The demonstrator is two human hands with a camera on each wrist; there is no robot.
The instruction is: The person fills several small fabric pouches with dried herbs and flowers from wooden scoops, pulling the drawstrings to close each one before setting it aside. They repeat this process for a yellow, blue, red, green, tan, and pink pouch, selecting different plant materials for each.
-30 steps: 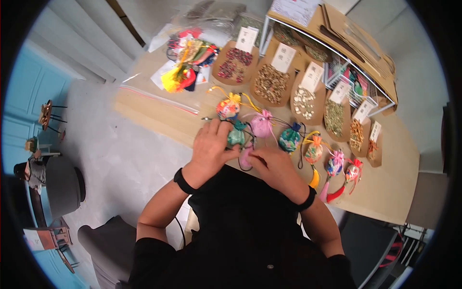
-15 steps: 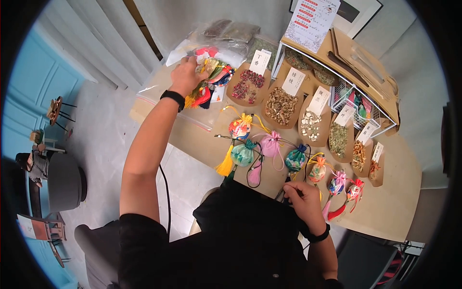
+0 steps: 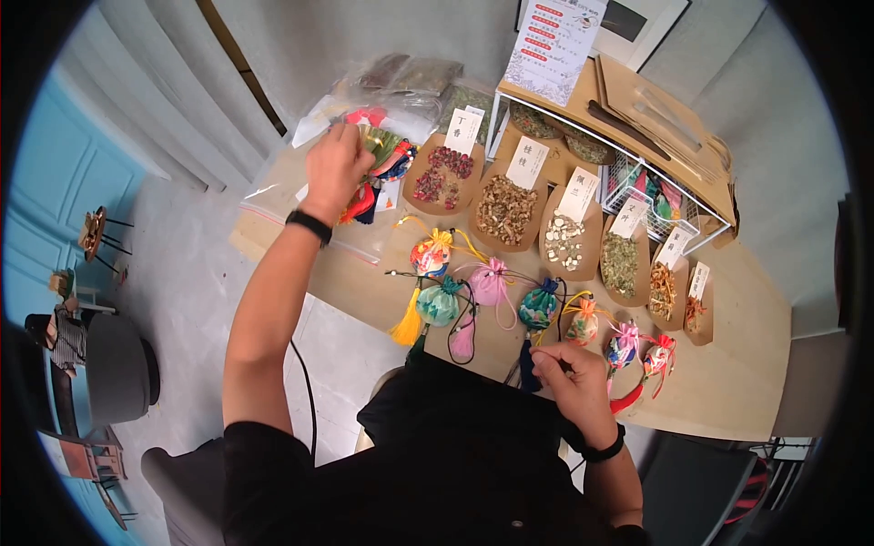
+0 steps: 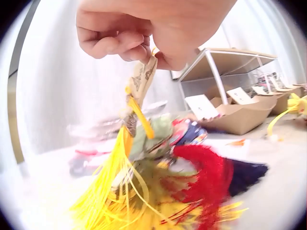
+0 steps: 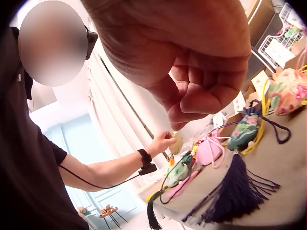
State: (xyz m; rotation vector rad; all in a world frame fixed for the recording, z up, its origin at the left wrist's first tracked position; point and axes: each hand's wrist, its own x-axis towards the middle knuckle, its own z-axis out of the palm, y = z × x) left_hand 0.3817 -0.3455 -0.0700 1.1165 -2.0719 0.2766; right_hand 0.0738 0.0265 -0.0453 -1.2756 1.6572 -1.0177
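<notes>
My left hand point(image 3: 335, 166), over the pile at the table's far left, pinches a flat beige drawstring pouch point(image 4: 143, 79) by its top end. The pouch hangs down, and its yellow tassel point(image 4: 120, 160) trails over the pile. Under it lie a red tassel point(image 4: 211, 175), a dark blue tassel point(image 4: 247, 173) and other flat pouches. My right hand point(image 3: 575, 380) hovers at the near table edge with fingers loosely curled and nothing visible in them. Beside it a navy tassel point(image 5: 235, 191) hangs from a filled teal sachet point(image 3: 539, 308). A green sachet point(image 3: 438, 305) lies farther left.
Several filled sachets, one a pink sachet point(image 3: 490, 284), line the near part of the table. Behind them stand paper trays of dried herbs with labels, such as the rose-bud tray point(image 3: 437, 193). A white-framed shelf point(image 3: 628, 136) with a wire basket rises at the back.
My left hand has gone from the green sachet to the far-left pile and picked up a pouch. My right hand has moved right from the pink tassel to beside the navy tassel.
</notes>
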